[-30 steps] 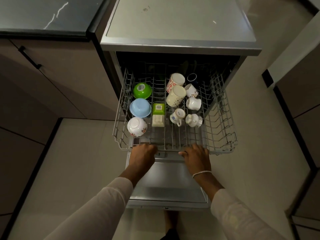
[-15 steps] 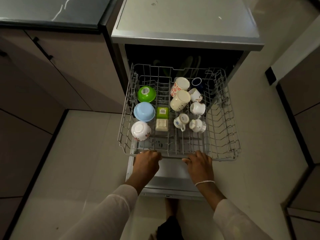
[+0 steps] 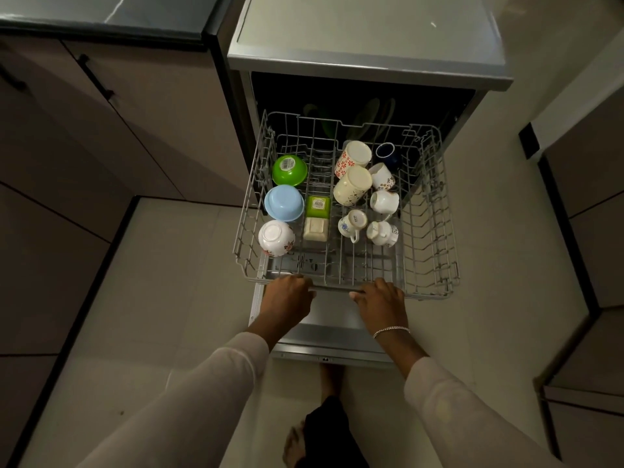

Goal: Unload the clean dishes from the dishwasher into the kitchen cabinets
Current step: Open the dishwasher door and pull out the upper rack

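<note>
At the open dishwasher (image 3: 364,38), my left hand (image 3: 287,295) and right hand (image 3: 380,298) curl round the front bar (image 3: 334,289) of the upper rack (image 3: 435,231), holding it out so upturned cups (image 3: 353,189) and bowls (image 3: 283,202) sit within reach.

Wire rack (image 3: 435,231) carries upturned bowls (image 3: 283,202) left, mugs (image 3: 353,185) right — square tubs (image 3: 317,206) between.

Setting: home kitchen. A dishwasher (image 3: 368,45) stands open beside a dark glossy countertop (image 3: 101,15) over flat cabinet doors (image 3: 162,123) with a black bar handle (image 3: 97,77). Its wire rack (image 3: 435,231) is pulled out and carries upturned bowls (image 3: 283,202) and mugs (image 3: 353,185). Pale floor (image 3: 162,282); a bare foot (image 3: 294,445) at the bottom edge fits a household rather than a commercial site.
</note>
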